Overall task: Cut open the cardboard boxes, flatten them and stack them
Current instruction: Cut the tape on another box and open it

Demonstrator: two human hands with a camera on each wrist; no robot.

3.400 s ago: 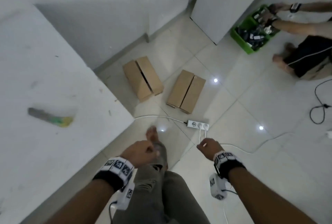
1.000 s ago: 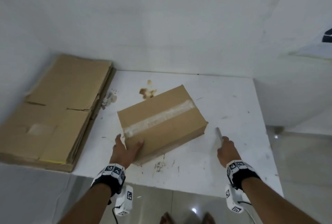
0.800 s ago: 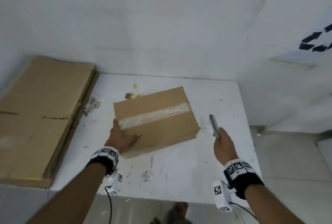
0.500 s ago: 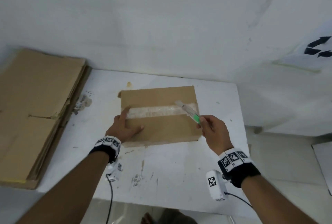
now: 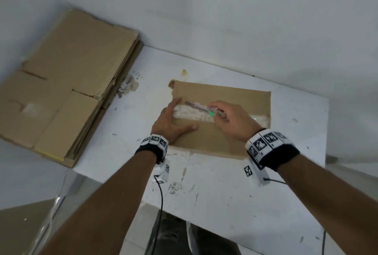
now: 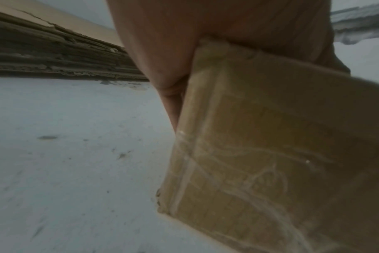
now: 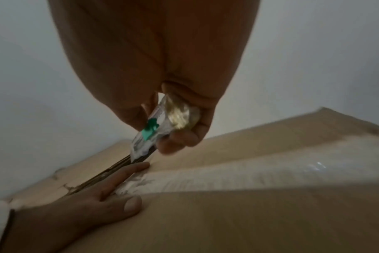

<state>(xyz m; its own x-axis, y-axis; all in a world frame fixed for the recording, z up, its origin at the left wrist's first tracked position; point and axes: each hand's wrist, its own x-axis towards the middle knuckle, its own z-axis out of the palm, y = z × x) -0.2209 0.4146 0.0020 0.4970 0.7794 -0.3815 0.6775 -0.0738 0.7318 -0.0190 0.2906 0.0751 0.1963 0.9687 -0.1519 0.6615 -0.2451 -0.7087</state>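
A closed cardboard box (image 5: 231, 136) with a strip of clear tape (image 5: 259, 118) along its top seam lies on the white table (image 5: 225, 189). My left hand (image 5: 170, 123) lies flat on the box's left end (image 6: 270, 154), fingers straight, thumb on the top. My right hand (image 5: 229, 118) grips a clear utility knife with a green slider (image 5: 210, 114), its blade pointing left over the tape next to my left fingers. In the right wrist view the knife (image 7: 160, 131) points down at the seam beside my left hand (image 7: 93, 202).
A thick stack of flattened cardboard (image 5: 67, 83) lies to the left of the table, its layered edge (image 6: 54, 58) close by my left hand. White walls stand behind and to the right. The table's front edge is near my forearms.
My right hand has carried the knife from the box's right end leftward along the tape toward my left hand. The left hand stays pressed on the box's left end.
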